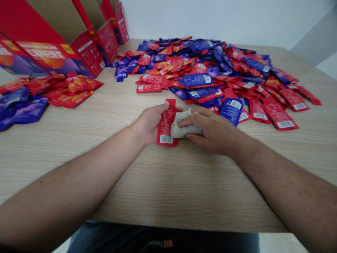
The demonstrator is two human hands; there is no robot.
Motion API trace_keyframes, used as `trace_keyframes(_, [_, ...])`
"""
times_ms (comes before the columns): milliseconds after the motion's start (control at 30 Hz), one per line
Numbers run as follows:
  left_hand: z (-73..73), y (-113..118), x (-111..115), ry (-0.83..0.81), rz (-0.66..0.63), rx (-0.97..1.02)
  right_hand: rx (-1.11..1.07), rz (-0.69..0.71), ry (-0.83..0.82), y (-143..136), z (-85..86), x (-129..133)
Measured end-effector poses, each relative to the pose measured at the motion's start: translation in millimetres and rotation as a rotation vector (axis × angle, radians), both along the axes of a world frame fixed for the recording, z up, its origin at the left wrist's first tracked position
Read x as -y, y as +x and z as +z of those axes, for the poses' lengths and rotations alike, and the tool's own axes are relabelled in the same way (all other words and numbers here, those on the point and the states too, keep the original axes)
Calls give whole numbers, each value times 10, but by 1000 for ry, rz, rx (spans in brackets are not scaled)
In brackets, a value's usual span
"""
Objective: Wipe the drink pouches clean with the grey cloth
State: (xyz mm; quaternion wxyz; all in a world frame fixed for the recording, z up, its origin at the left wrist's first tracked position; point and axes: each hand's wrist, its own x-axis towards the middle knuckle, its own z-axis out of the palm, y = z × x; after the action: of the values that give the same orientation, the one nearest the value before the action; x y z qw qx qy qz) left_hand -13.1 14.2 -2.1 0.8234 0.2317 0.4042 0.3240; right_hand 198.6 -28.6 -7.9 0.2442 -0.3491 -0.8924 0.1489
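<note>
My left hand [149, 123] holds a red sachet [165, 123] with its printed, barcoded back turned up, the thumb lying along its left edge near the narrow top. Bunched in my right hand [210, 128] is a whitish cloth [181, 127], pressed against the right side of that sachet. The cloth covers part of the print. Both hands are above the table [184, 182], just in front of a large heap of red and blue sachets [200, 80].
Red printed cardboard boxes [52, 52] stand open at the back left. In front of them lie a small pile of red sachets [73, 89] and several blue sachets [23, 107]. A white wall [223, 21] rises behind the table, whose front edge is near my lap.
</note>
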Motion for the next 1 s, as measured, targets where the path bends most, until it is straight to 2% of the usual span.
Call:
trace_keyframes(167, [-19, 1, -6, -17, 13, 17, 51, 110, -90, 15, 3, 1])
trace_keyframes(333, [-40, -8, -35, -25, 51, 45, 10, 21, -26, 33, 8, -20])
trace_keyframes(533, [-4, 27, -18, -26, 65, 18, 52, 163, -97, 9, 44, 13])
trace_keyframes(600, [4, 53, 9, -24, 71, 20, 22, 99, -42, -18, 22, 24])
trace_keyframes(733, [-26, 100, 67, -2, 66, 47, -42, -140, 82, -89, -25, 63])
trace_keyframes(767, [-37, 106, 78, 5, 62, 56, -38, -141, 82, -108, -27, 83])
trace_keyframes(900, [-49, 108, 103, 14, 67, 59, 16, 5, 63, -166, -13, 173])
trace_keyframes(1000, [-34, 102, 118, 34, 69, 94, 43, -43, 134, -171, -1, 191])
